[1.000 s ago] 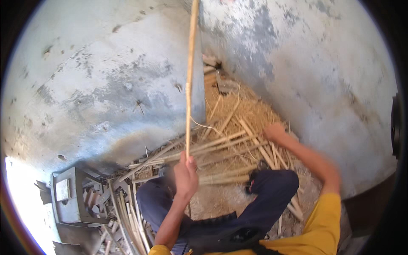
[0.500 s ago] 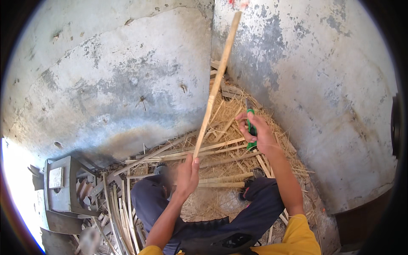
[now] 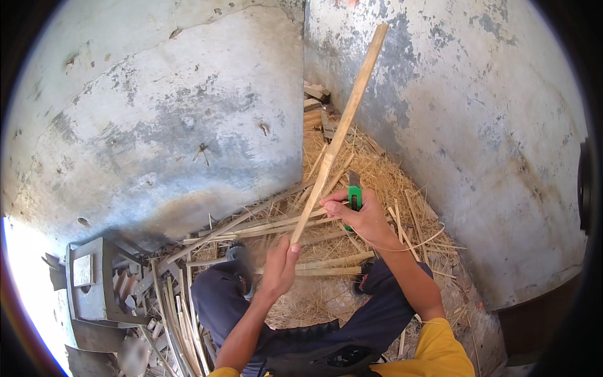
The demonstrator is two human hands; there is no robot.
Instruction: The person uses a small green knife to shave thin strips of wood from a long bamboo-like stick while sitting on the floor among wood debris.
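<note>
My left hand [image 3: 281, 262] grips the lower end of a long pale bamboo strip [image 3: 342, 129] that slants up and to the right toward the wall corner. My right hand [image 3: 362, 217] holds a green-handled utility knife [image 3: 355, 191] with its blade pointing up, right next to the strip's middle. My thumb rests close against the strip. My knees in dark trousers [image 3: 220, 301] are bent below both hands, and I sit on the ground.
Split bamboo strips and straw-like shavings [image 3: 377, 169] cover the floor in the corner between two worn grey walls [image 3: 188, 113]. A grey concrete block [image 3: 91, 286] stands at the left. Small wood pieces [image 3: 317, 103] lie at the back of the corner.
My right hand picked the green knife up from the floor and brought it to the strip. The strip has tilted from upright toward the right.
</note>
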